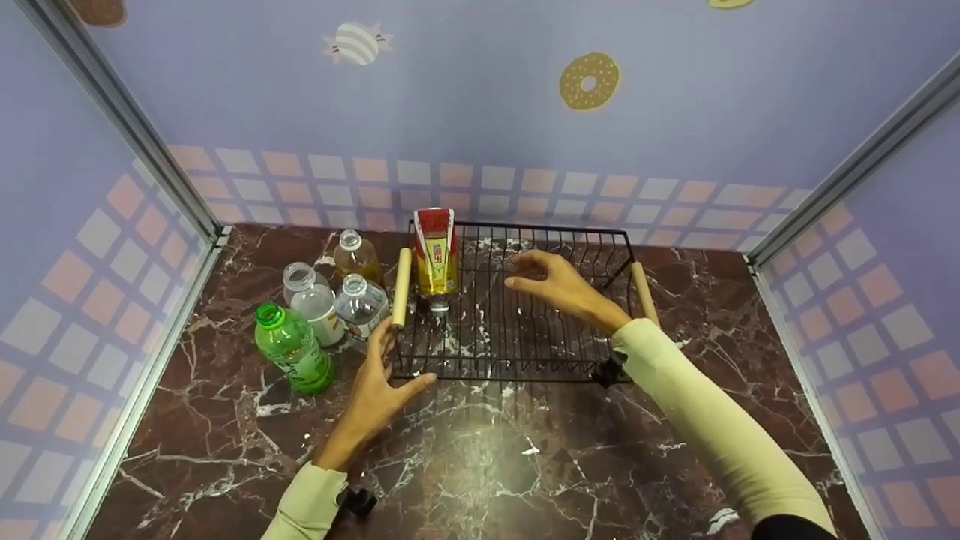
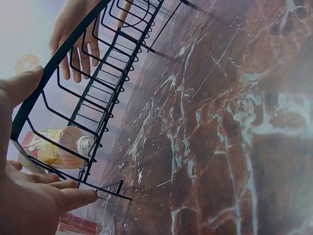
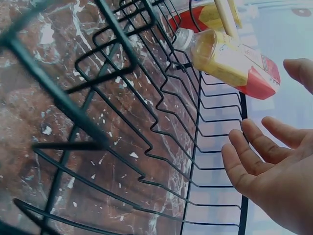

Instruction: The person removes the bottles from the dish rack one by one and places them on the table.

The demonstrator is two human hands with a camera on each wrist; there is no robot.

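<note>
A black wire rack with wooden handles stands on the marble top. Inside its left end lies a bottle with a red and yellow label, its cap pointing toward the front; the right wrist view shows this bottle tilted against the wires. My left hand is at the rack's front left corner, thumb spread apart and fingers beside the left wooden handle. Over the middle of the rack hovers my right hand, holding nothing, its fingers loosely bent and apart from the bottle.
Left of the rack stand a green bottle, a clear bottle with a white label, another clear bottle and one with amber liquid. Patterned panels enclose the back and sides.
</note>
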